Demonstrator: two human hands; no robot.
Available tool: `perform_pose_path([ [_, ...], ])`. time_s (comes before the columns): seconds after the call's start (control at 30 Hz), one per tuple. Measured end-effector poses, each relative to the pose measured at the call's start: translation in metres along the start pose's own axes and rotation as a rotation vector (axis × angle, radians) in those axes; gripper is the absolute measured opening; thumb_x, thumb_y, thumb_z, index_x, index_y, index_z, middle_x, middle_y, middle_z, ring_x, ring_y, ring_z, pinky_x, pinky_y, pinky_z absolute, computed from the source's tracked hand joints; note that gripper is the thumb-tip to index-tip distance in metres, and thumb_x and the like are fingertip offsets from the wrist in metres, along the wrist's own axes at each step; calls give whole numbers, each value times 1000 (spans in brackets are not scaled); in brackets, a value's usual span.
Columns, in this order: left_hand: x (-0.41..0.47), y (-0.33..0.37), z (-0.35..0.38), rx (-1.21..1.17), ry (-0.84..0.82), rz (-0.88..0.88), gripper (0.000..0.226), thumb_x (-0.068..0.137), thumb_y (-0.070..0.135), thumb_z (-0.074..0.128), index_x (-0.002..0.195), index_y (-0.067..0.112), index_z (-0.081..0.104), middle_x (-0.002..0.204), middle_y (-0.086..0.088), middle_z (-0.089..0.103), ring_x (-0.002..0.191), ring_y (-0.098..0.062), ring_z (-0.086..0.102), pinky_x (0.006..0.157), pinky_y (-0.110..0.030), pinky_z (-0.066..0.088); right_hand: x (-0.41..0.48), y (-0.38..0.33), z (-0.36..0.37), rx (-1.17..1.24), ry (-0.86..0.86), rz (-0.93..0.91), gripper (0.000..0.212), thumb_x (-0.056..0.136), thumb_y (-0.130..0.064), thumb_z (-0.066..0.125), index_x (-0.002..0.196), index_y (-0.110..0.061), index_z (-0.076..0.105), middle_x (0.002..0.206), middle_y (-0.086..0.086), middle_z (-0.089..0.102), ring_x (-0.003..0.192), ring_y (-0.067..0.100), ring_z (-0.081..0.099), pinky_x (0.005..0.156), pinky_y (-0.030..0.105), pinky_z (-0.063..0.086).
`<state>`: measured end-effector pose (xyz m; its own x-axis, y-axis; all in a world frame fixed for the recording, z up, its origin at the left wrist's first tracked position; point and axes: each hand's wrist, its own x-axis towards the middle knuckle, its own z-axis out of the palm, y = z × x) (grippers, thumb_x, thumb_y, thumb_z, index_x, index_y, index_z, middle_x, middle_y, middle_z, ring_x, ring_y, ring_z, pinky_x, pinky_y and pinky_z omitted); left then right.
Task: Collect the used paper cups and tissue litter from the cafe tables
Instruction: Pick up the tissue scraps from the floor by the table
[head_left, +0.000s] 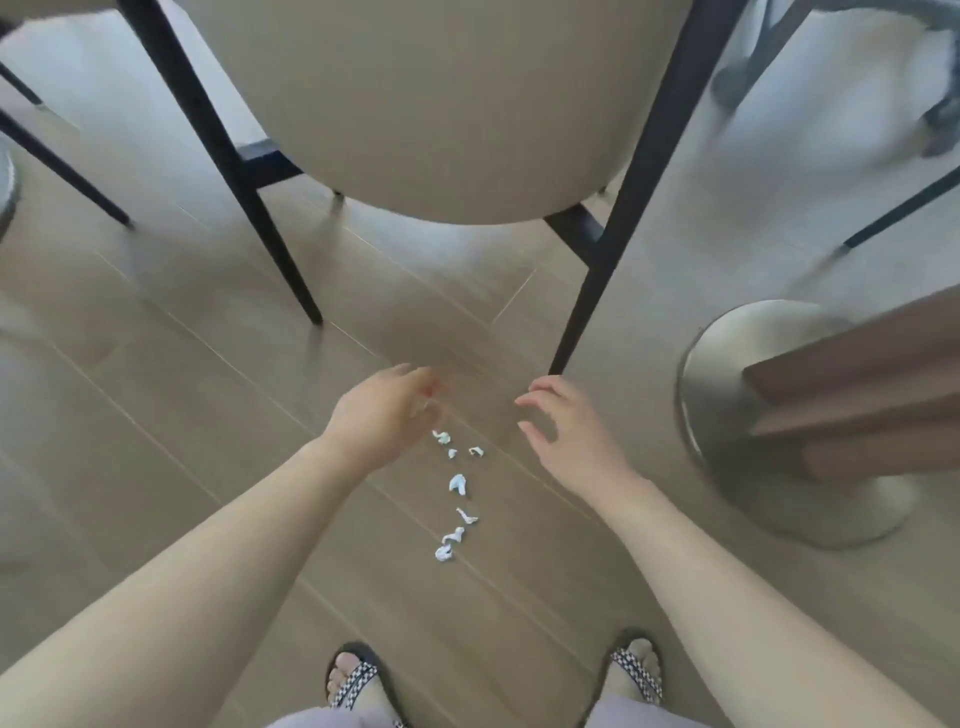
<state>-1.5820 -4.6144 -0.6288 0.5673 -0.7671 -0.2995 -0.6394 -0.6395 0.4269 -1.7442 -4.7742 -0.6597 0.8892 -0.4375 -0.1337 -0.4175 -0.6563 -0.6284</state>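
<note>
Several small crumpled white tissue scraps (457, 486) lie in a loose line on the wood-look floor, between my two forearms. My left hand (387, 410) hovers just above and left of the topmost scrap (441, 437), fingers loosely curled, with nothing visible in it. My right hand (563, 428) is to the right of the scraps, fingers spread and empty. No paper cups are in view.
A beige chair (447, 104) on black legs (587, 296) stands right ahead. A round brushed-metal table base (727, 374) with a brown wooden post (857, 395) is at the right. My sandalled feet (358, 680) are at the bottom. More chair legs stand at far left.
</note>
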Motion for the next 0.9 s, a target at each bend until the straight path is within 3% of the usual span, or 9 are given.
perform_pose_path([
  [0.13,38,-69,108,36,-7,-21,24,87,32,57,111,28,57,105,7,60,97,-18,58,75,-32,49,25,88,102,-51,-95,-17,24,84,-23,64,108,-21,63,116,-5,53,110,15,48,94,27,39],
  [0.3,75,-123,217,73,-81,-61,24,88,36,56,111,28,56,112,8,56,96,-16,55,66,-26,37,45,150,205,-80,-242,-47,36,84,-31,63,118,-23,57,125,-6,48,113,13,45,87,18,32],
  [0.4,89,-135,263,47,-87,-42,24,87,33,57,110,26,58,118,4,52,101,-18,53,69,-29,39,48,164,246,-107,-324,-81,45,81,-34,65,122,-21,53,129,-3,46,118,17,41,93,29,40],
  [0.6,93,-137,305,60,-167,-46,35,89,31,52,124,29,49,143,3,32,125,-22,37,90,-41,47,42,171,274,-272,-440,-113,69,77,-43,67,135,-21,36,149,1,22,133,22,21,99,42,38],
  [0.77,94,-143,318,124,-251,-118,41,87,29,54,126,33,45,143,4,29,129,-22,30,88,-41,49,44,175,276,-237,-375,-60,76,77,-44,67,140,-22,30,153,1,16,137,23,17,103,42,35],
  [0.9,91,-143,325,159,-238,-98,26,89,23,51,115,25,49,124,0,37,115,-22,38,73,-36,50,39,183,279,-221,-371,-84,82,80,-40,67,145,-27,18,153,-4,13,137,23,18,104,40,36],
])
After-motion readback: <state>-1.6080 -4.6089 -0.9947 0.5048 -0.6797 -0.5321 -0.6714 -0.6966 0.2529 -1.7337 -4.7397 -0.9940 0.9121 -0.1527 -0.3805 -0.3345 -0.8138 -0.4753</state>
